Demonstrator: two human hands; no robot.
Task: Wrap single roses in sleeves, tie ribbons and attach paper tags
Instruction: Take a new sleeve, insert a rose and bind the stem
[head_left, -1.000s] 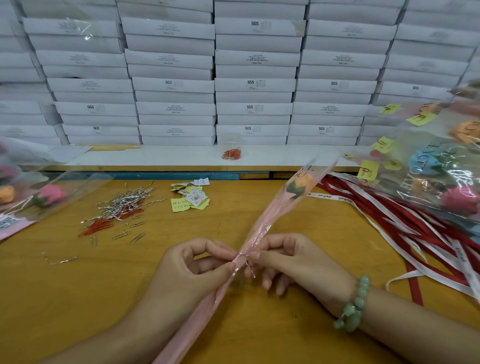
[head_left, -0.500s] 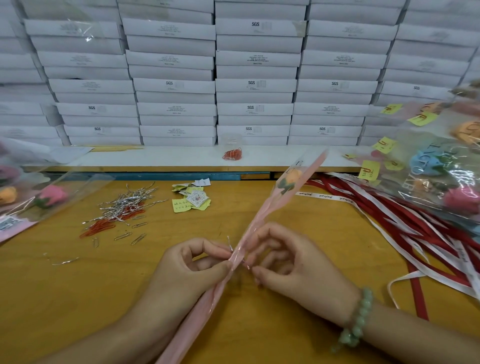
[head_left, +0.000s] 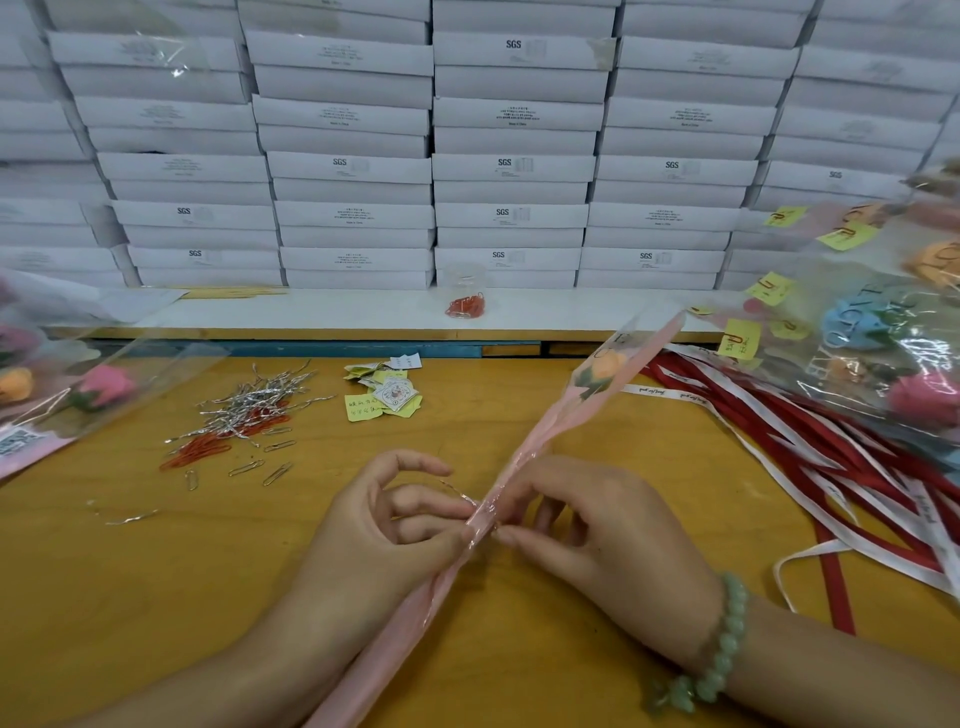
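White boxes (head_left: 511, 166) printed "SGS" wall the wooden table (head_left: 130, 597). Above it slants the sleeved rose (head_left: 602, 371). The left hand (head_left: 384, 525) and right hand (head_left: 592, 525) each clamp their grip on its sleeve mid-stem, apparently around a silver wire tie (head_left: 457, 491).

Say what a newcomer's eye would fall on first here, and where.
Dead centre, the left hand and right hand pinch a pink-sleeved rose over the yellow table. Behind rises a wall of white boxes; red and white ribbons sprawl at right.
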